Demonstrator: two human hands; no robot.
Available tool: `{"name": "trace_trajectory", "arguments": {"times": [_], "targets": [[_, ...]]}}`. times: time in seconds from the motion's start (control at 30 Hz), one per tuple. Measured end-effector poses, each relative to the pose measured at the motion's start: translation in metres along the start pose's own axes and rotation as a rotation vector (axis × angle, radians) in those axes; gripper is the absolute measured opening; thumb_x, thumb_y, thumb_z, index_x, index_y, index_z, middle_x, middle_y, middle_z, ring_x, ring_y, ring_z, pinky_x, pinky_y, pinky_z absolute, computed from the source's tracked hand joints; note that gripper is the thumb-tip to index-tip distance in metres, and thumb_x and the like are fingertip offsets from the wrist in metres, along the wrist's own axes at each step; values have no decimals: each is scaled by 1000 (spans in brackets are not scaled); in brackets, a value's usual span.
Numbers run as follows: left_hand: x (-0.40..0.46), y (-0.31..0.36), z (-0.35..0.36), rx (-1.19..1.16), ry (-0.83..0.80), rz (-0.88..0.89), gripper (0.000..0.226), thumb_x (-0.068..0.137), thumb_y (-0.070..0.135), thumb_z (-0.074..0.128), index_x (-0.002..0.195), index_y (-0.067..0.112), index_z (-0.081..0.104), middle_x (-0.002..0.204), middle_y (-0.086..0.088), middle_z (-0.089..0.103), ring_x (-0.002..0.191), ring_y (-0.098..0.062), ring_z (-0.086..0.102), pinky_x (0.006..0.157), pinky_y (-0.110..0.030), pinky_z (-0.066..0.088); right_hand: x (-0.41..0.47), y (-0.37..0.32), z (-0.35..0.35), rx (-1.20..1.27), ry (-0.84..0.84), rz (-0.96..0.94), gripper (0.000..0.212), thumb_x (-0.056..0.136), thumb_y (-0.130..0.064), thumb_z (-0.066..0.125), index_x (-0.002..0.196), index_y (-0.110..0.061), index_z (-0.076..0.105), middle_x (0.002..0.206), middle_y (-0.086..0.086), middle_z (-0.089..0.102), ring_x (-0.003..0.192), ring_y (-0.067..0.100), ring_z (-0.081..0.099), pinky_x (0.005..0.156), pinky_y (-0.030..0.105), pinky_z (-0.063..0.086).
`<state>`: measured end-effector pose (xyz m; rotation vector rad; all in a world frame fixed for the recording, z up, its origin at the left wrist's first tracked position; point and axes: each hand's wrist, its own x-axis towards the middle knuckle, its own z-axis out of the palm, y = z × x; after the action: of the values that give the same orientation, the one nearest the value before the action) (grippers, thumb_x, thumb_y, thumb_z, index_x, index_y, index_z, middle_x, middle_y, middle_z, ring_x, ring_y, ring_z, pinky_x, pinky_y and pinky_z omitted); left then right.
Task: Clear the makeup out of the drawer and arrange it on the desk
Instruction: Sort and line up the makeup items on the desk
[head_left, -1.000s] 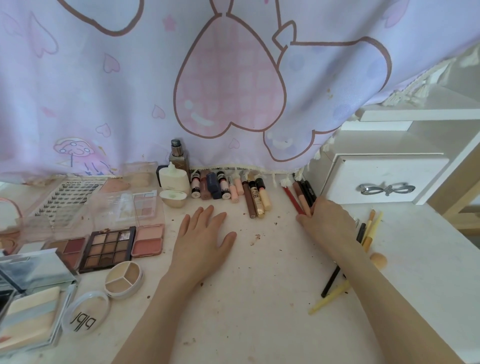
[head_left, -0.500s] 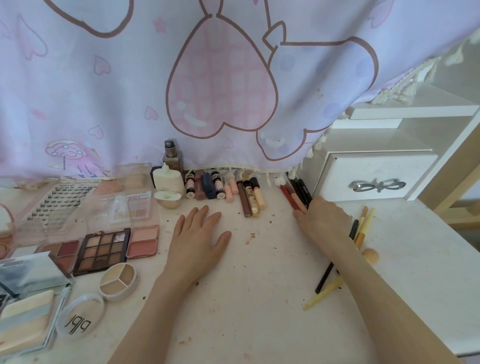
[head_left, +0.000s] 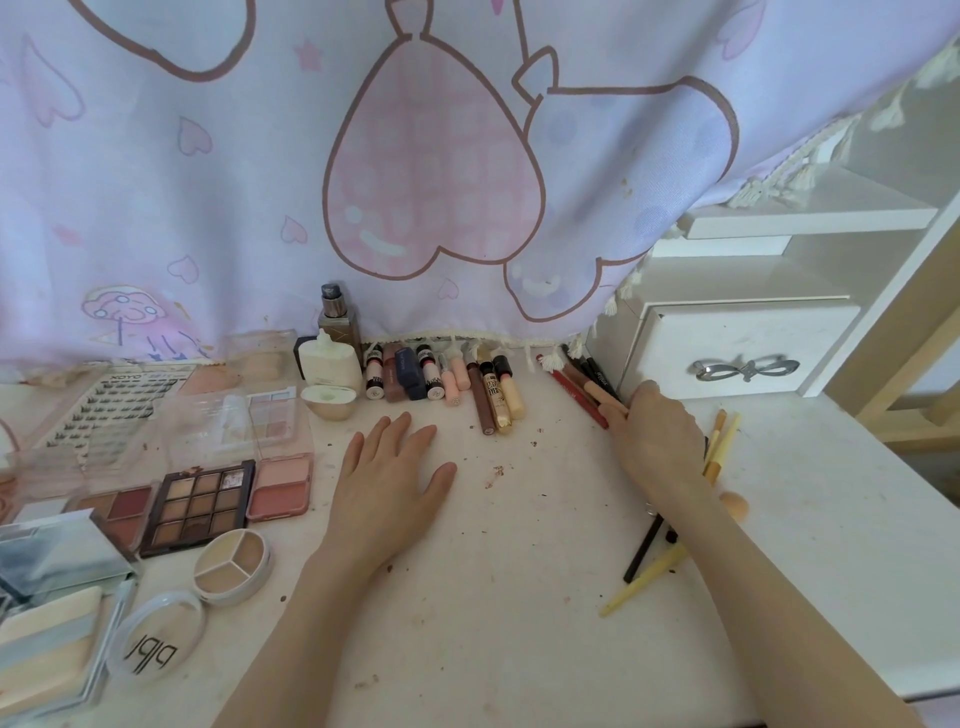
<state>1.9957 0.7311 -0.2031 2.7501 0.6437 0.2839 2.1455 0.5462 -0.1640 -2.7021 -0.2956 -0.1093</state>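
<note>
My left hand (head_left: 389, 478) lies flat and open on the white desk (head_left: 519, 623), palm down, holding nothing. My right hand (head_left: 657, 441) rests palm down with its fingertips against the near ends of a bundle of lip and eye pencils (head_left: 576, 387) lying beside the small drawer (head_left: 743, 353). That drawer is closed and has a silver bow handle. Yellow and black brushes (head_left: 722, 447) lie partly under my right wrist. A row of lip gloss and concealer tubes (head_left: 431, 376) lies along the back.
Eyeshadow and blush palettes (head_left: 200, 506), a round three-part concealer pot (head_left: 232, 566), its lid (head_left: 156, 644), a lash tray (head_left: 109, 410) and compacts (head_left: 47, 649) fill the left. Two bottles (head_left: 332, 358) stand at the back. A pink curtain (head_left: 415, 156) hangs behind. An orange sponge (head_left: 733, 503) lies at the right.
Both hands stay in place, left flat on the desk and right at the pencils. Only the camera view has shifted a little.
</note>
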Motion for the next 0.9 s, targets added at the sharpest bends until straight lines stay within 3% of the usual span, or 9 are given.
{"name": "trace_trajectory", "arguments": {"times": [0.13,0.27,0.4,0.57,0.73,0.9], "targets": [[1,-1,1,-61,36,16,47,96,42,36,141,29,32,153,4,23,143,-14,11,117,-34,1,-10,4,-4,351,94,4,33,96,-36,47,94,-3,48,73,4,52,68,25,52,56,33,40],[3,4,-4,-356,181,30,39,95,26,46,134,22,43,136,4,46,128,-13,38,107,-24,24,-25,4,-10,542,98,17,31,90,-41,56,86,-10,54,73,2,60,64,10,49,51,20,32],[0,7,-5,-426,195,38,36,95,21,45,132,23,44,127,8,49,120,-8,41,96,-16,25,-33,2,-4,523,-1,-3,34,87,-47,58,84,-13,55,75,4,64,61,10,52,50,18,32],[2,5,-2,-400,174,34,34,96,24,44,130,23,46,110,13,51,110,-4,41,92,-16,26,-25,4,-5,452,-12,105,47,84,-55,58,76,-10,49,66,2,53,59,16,48,48,26,31],[3,4,0,-376,184,43,32,95,22,46,127,22,50,107,15,50,115,-8,43,92,-15,25,-27,7,-9,432,57,94,42,87,-48,59,79,-7,50,63,2,52,60,16,47,47,27,31],[1,7,-3,-466,196,105,43,93,25,50,135,27,40,122,16,46,118,-4,41,101,-23,33,-36,-7,-10,674,28,-65,20,88,-27,62,80,-12,52,65,4,63,48,12,56,44,11,40]]}}
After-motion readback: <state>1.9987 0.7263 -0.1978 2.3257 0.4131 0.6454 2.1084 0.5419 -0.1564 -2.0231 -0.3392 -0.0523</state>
